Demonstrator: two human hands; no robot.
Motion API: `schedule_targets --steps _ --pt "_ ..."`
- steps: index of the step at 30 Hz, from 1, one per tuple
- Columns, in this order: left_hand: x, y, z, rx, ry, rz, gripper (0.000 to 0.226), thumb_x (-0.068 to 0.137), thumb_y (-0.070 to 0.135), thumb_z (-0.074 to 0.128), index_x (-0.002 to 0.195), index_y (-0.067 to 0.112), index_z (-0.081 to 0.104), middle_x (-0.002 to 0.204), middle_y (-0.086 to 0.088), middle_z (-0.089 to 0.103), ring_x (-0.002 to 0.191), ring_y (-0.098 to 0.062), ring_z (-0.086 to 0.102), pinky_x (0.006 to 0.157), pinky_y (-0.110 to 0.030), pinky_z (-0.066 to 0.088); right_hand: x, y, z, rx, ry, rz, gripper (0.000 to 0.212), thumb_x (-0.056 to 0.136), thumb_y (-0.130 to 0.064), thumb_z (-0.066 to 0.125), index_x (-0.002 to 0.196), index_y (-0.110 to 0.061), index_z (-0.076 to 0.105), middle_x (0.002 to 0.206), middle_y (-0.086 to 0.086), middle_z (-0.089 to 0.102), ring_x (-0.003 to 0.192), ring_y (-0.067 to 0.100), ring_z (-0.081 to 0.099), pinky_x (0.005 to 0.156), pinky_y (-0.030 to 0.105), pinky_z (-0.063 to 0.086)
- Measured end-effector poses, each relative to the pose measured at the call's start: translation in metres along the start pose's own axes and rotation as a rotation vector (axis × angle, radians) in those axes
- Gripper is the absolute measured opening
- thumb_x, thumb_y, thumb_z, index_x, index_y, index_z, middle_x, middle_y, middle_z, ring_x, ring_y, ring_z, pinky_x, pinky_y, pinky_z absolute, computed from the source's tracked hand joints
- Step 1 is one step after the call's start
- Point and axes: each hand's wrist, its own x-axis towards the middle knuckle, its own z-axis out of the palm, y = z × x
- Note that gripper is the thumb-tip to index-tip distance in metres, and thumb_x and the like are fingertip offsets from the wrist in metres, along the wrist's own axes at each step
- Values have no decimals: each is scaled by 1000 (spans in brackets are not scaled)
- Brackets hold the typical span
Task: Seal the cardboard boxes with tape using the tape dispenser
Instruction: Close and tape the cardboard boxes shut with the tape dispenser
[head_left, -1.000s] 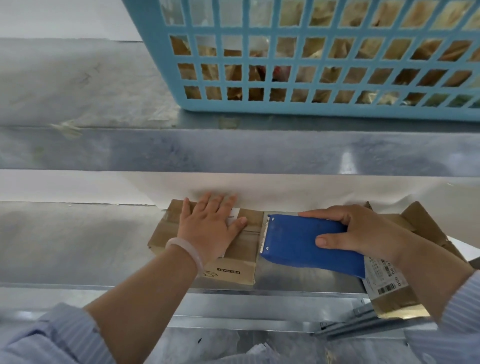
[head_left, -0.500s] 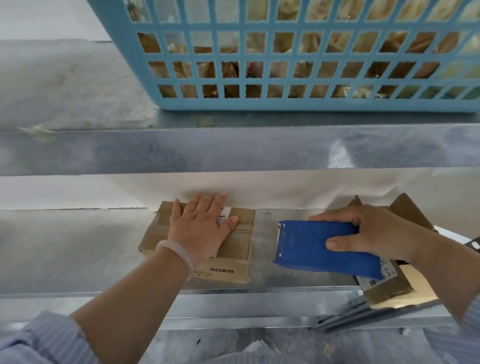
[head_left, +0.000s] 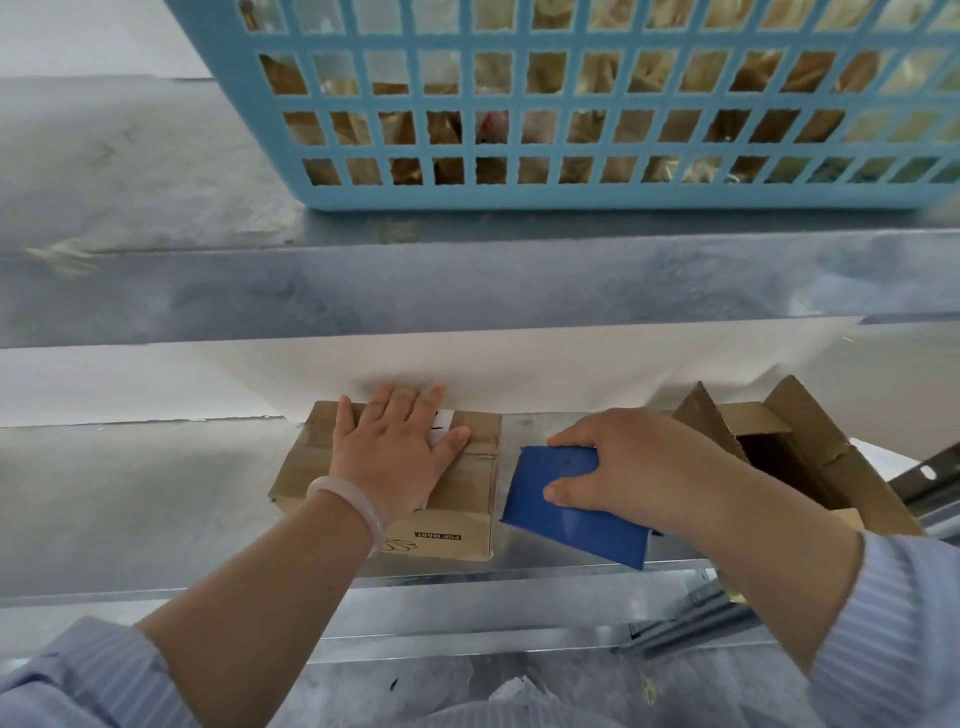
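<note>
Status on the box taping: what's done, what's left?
Done: the small closed box looks taped across its top; the left hand presses flat on it. In hand: the right hand grips the blue tape dispenser, beside that box. Left: the open box at right, flaps up, untaped.

The left sleeve (head_left: 78, 675) and right sleeve (head_left: 898, 623) are light blue with fine stripes. A pale milky bangle (head_left: 363, 512) sits just behind the left hand (head_left: 392, 457).

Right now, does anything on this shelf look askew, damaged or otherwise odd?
Only the open box behind the right hand and its tape dispenser: it sits skewed to the shelf edge, flaps up, untaped. The small box under the left hand looks intact.
</note>
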Motion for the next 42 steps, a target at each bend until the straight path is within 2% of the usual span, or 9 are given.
schedule_targets --steps 6,8,13,18,22,27,32,36,42 --pt "-1 0 -1 -17 3 -9 78 82 75 -3 152 41 3 160 12 15 149 -15 0 119 -53 -3 12 -7 19 -349 -93 0 35 89 -45 56 119 -27 62 108 -3 64 92 18 59 61 27 40" --pt "-1 1 0 -23 11 -9 78 82 74 -2 152 41 4 160 12 16 149 -15 1 119 -54 -2 6 5 28 -280 -19 41 43 91 -54 49 129 -35 52 109 -7 64 91 16 58 66 29 43" --pt "0 -1 -2 -31 10 -5 75 84 73 2 152 41 7 158 11 23 148 -17 9 119 -54 0 0 32 34 -372 203 85 54 98 -49 37 148 -37 23 61 -13 39 53 11 43 46 26 38" --pt "-4 -3 -4 -23 27 -3 77 82 74 0 150 41 15 148 9 39 143 -20 23 119 -54 5 7 53 54 -571 167 80 61 102 -41 31 154 -31 -1 69 -9 47 46 10 40 39 24 29" --pt "-6 -10 -6 -32 27 -19 79 82 75 -1 150 40 16 148 9 39 143 -21 23 119 -54 4 24 72 69 -727 182 1 73 101 -26 39 153 -30 -12 92 -2 63 72 18 57 57 30 38" --pt "-9 -24 -7 -40 19 -37 77 82 75 0 150 41 15 149 10 38 144 -21 21 119 -53 4 22 77 105 -797 107 -64 84 93 -16 36 150 -24 -26 111 10 60 93 29 58 85 41 38" --pt "-11 -32 -9 -31 6 -34 78 82 75 0 150 41 15 149 10 38 144 -21 21 119 -53 5 17 59 146 -807 51 47 73 102 -41 18 138 -18 -41 153 33 22 142 43 22 108 51 17" --pt "-9 -35 -13 -33 -47 -19 76 83 75 1 151 42 13 150 9 36 144 -21 21 119 -52 6 22 41 167 -682 -12 139 73 96 -64 6 142 -23 -35 157 33 -3 148 42 -3 116 50 0" --pt "-3 -62 -29 -232 -146 101 57 96 62 11 151 45 7 159 18 16 148 -12 13 121 -45 5 23 31 175 -573 -66 235 74 94 -67 11 151 -32 -21 159 28 -6 148 40 1 118 50 -1"
